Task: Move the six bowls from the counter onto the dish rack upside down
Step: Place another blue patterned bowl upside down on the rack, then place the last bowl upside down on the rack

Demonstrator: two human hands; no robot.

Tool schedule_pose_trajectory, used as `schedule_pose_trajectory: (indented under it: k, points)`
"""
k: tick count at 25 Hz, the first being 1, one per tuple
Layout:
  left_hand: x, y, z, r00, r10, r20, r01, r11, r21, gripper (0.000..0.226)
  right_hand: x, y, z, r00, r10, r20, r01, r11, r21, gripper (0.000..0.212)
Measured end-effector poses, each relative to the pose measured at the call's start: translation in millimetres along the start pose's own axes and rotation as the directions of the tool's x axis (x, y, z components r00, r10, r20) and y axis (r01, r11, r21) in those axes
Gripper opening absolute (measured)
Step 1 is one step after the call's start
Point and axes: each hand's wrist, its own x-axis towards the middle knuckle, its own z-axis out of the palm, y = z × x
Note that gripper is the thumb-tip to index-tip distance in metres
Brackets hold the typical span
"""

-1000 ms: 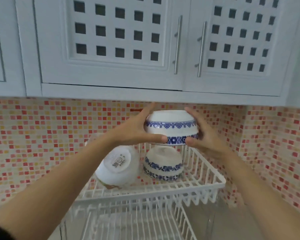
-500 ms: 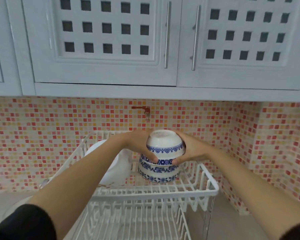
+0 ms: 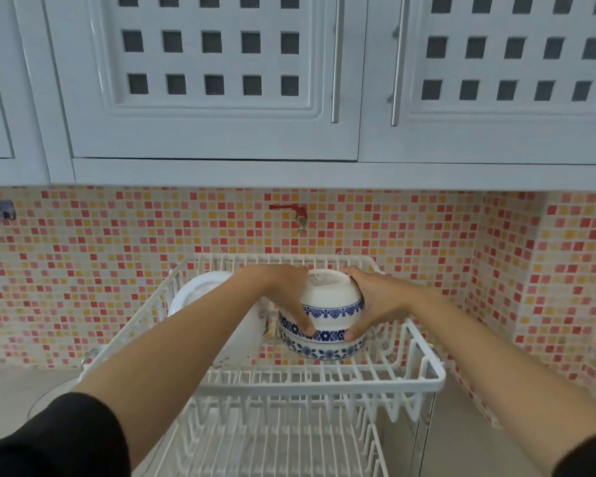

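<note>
Left hand (image 3: 283, 294) and right hand (image 3: 375, 301) clamped on opposite sides of top bowl (image 3: 331, 301), fingers closed around its wall, thumbs at its lower blue band. Top bowl upside down, stacked on lower bowl (image 3: 324, 349), also inverted; only lower bowl's blue floral rim visible. Stack sits on upper tier of dish rack (image 3: 427, 376), toward back right corner. White bowl (image 3: 200, 287) at left edge of same tier, largely hidden behind left forearm; orientation unclear. Printed mark on top bowl's foot, blurred, unreadable. Lower tier (image 3: 276, 442) of rack cut off by bottom frame edge. Rounded pale object (image 3: 49, 394) on table at left, mostly hidden behind black sleeve (image 3: 59, 438); identity not determinable. Grey table (image 3: 461, 442) under rack. Wall of mosaic tiles (image 3: 83, 270) in red, orange, cream; red tap (image 3: 295, 215) above rack. White cabinets (image 3: 203, 80) overhead, square cut-outs, metal bar handles.
</note>
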Motion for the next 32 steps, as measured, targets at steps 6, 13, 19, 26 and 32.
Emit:
schedule_pose_trajectory:
  k: [6, 13, 19, 26, 32]
  points:
    - [-3, 8, 1, 0.999, -0.007, 0.039, 0.003, 0.997, 0.081, 0.127, -4, -7, -3, 0.997, 0.066, 0.04, -0.062, 0.994, -0.093, 0.129]
    - [-48, -30, -32, 0.901, 0.183, -0.394, -0.202, 0.979, -0.008, 0.076, -8, -55, -48, 0.997, 0.033, 0.071, -0.026, 0.995, -0.095, 0.118]
    - [-94, -166, -25, 0.847, -0.029, -0.531, -0.003, 0.998, -0.058, 0.055, 73, -167, -34, 0.988, -0.141, -0.07, 0.11, 0.938, -0.329, 0.071]
    - [-126, -348, 16, 0.911, -0.217, -0.352, 0.181, 0.974, -0.133, 0.059, 200, -321, 17, 0.994, -0.113, -0.01, 0.101, 0.923, -0.371, 0.063]
    - [-130, -469, 107, 0.934, -0.327, -0.145, 0.295, 0.933, -0.205, 0.061, 290, -410, 98, 0.993, 0.067, 0.093, -0.038, 0.956, -0.29, 0.056]
